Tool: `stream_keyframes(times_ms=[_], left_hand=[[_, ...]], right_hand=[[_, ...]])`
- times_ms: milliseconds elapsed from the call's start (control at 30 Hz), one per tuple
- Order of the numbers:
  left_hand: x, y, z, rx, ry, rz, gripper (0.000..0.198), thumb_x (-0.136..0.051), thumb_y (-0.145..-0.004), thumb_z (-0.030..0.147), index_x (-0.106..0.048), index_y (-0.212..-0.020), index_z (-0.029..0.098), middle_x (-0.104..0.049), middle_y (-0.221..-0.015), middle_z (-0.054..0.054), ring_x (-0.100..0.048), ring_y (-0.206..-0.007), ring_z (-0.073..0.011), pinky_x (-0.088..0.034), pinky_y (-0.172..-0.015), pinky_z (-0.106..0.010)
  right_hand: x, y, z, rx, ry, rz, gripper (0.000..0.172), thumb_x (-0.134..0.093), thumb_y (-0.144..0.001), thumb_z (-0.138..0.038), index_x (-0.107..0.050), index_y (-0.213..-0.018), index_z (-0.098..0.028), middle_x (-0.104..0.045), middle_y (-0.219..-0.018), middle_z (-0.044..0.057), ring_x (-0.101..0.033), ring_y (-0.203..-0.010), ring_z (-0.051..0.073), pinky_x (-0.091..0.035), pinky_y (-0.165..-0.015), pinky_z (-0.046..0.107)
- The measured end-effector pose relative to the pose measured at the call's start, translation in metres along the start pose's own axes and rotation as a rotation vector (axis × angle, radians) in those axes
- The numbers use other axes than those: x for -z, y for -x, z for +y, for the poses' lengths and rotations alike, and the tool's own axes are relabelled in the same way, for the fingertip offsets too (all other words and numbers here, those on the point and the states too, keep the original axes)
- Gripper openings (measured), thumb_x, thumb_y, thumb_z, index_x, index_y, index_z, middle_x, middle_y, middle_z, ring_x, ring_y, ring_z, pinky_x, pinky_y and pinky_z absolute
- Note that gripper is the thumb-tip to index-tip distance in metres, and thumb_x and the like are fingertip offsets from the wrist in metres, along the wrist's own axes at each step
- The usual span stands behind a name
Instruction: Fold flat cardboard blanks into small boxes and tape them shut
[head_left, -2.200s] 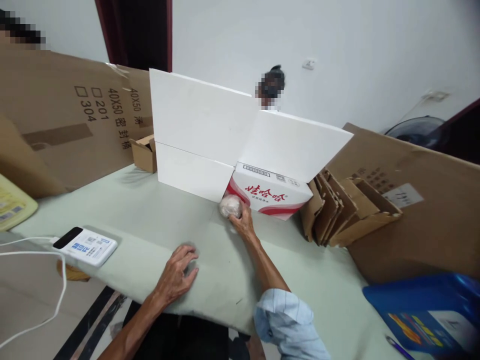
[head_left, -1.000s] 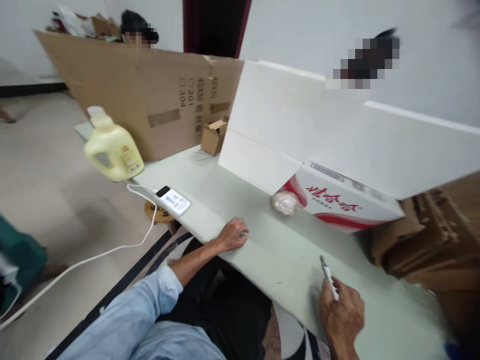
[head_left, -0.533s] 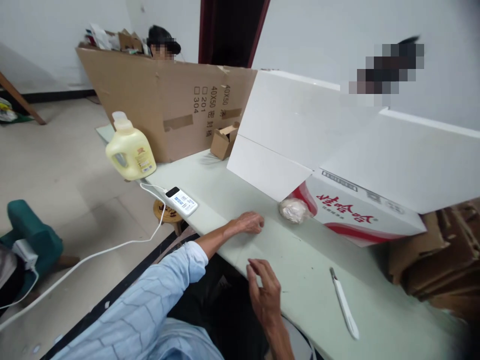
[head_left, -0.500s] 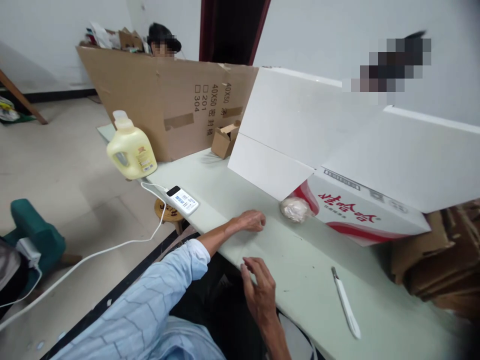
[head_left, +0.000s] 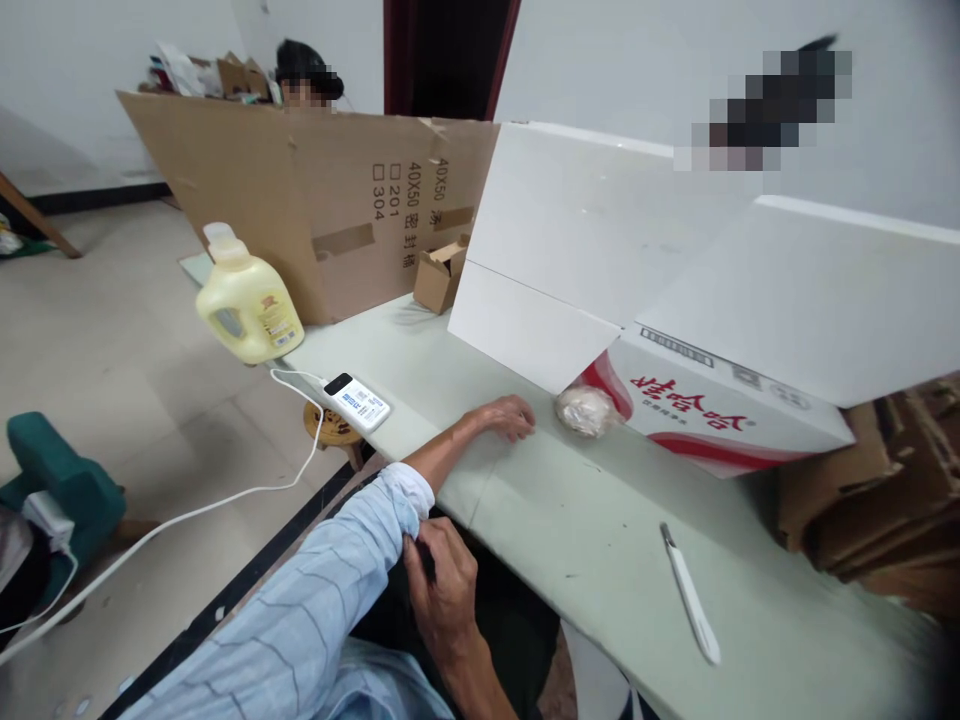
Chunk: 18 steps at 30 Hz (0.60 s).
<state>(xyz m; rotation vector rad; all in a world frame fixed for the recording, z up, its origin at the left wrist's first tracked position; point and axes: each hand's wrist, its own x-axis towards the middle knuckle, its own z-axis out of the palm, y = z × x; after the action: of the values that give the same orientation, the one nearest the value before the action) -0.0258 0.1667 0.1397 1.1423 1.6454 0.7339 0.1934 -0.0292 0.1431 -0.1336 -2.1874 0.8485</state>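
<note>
Pinching the cuff of your blue sleeve (head_left: 352, 575), your right hand (head_left: 444, 583) sits low, just in front of the bench (head_left: 600, 530) edge. Its fingers (head_left: 417, 533) are closed on the cloth near your left elbow, and its wrist bends up from below. The sleeve is bunched up on your left forearm, which is bare from there to the hand.

Your left arm stretches out over the bench. Your left hand (head_left: 511, 414) lies palm down on the top with its fingers loosely curled. It holds nothing. A small wrapped lump (head_left: 587, 410) lies just beside its fingertips, not touching them, and leans on a white box (head_left: 720, 405) with red writing.

A white knife (head_left: 691, 605) lies on the bench well off to your right, away from both hands. A phone (head_left: 358, 402) with a white cord sits near the left corner of the bench, and a yellow jug (head_left: 247, 305) stands behind it.
</note>
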Motion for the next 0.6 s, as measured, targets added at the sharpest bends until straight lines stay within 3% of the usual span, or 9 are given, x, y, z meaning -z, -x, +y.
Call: stream_keyframes(times_ms=[100, 200, 333, 400, 467, 600], left_hand=[[-0.001, -0.002, 0.000, -0.002, 0.019, 0.012, 0.040, -0.072, -0.106, 0.039, -0.066, -0.139, 0.017, -0.069, -0.137, -0.012, -0.072, -0.116, -0.0270, -0.065, -0.097, -0.049], [0.000, 0.000, 0.001, -0.016, 0.023, 0.018, 0.040, -0.072, -0.106, 0.039, -0.066, -0.138, 0.017, -0.069, -0.137, -0.012, -0.072, -0.116, -0.0270, -0.065, -0.097, -0.049], [0.007, 0.005, 0.001, -0.066, 0.021, 0.027, 0.039, -0.072, -0.106, 0.039, -0.066, -0.138, 0.017, -0.070, -0.136, -0.012, -0.073, -0.115, -0.0266, -0.065, -0.097, -0.048], [0.012, 0.008, -0.001, -0.093, 0.016, 0.044, 0.040, -0.072, -0.106, 0.039, -0.066, -0.138, 0.017, -0.070, -0.136, -0.012, -0.073, -0.115, -0.0266, -0.065, -0.097, -0.048], [0.019, 0.013, -0.005, -0.113, 0.003, 0.065, 0.039, -0.072, -0.106, 0.039, -0.066, -0.138, 0.017, -0.070, -0.136, -0.012, -0.073, -0.114, -0.0265, -0.065, -0.096, -0.048], [0.043, 0.029, -0.017, -0.115, -0.054, 0.152, 0.038, -0.072, -0.105, 0.039, -0.067, -0.137, 0.017, -0.070, -0.135, -0.012, -0.073, -0.114, -0.0262, -0.065, -0.096, -0.048]], right_hand=[[-0.003, -0.008, -0.010, 0.102, 0.032, 0.020, 0.017, -0.056, -0.103, -0.006, -0.064, -0.098, -0.021, -0.066, -0.081, 0.004, -0.061, -0.072, 0.018, -0.051, -0.066, 0.029], [-0.005, -0.005, -0.021, 0.197, -0.021, -0.041, 0.023, -0.049, -0.103, -0.006, -0.067, -0.106, -0.020, -0.068, -0.083, 0.006, -0.064, -0.075, 0.020, -0.053, -0.067, 0.031], [-0.016, 0.019, -0.021, 0.175, -0.059, -0.003, 0.027, -0.048, -0.110, -0.027, -0.066, -0.129, -0.019, -0.077, -0.096, 0.011, -0.076, -0.087, 0.024, -0.062, -0.075, 0.034], [-0.016, 0.025, -0.008, 0.242, -0.106, 0.004, 0.030, -0.045, -0.113, -0.036, -0.067, -0.127, -0.021, -0.075, -0.080, 0.005, -0.075, -0.069, 0.020, -0.061, -0.065, 0.029], [-0.007, 0.022, 0.014, 0.301, -0.102, -0.037, 0.027, -0.045, -0.112, -0.033, -0.069, -0.120, -0.023, -0.071, -0.070, 0.001, -0.070, -0.059, 0.017, -0.058, -0.058, 0.026], [0.043, 0.004, 0.089, 0.186, 0.137, 0.016, 0.020, -0.053, -0.108, -0.019, -0.071, -0.115, -0.023, -0.077, -0.086, 0.006, -0.077, -0.076, 0.019, -0.063, -0.070, 0.027]])
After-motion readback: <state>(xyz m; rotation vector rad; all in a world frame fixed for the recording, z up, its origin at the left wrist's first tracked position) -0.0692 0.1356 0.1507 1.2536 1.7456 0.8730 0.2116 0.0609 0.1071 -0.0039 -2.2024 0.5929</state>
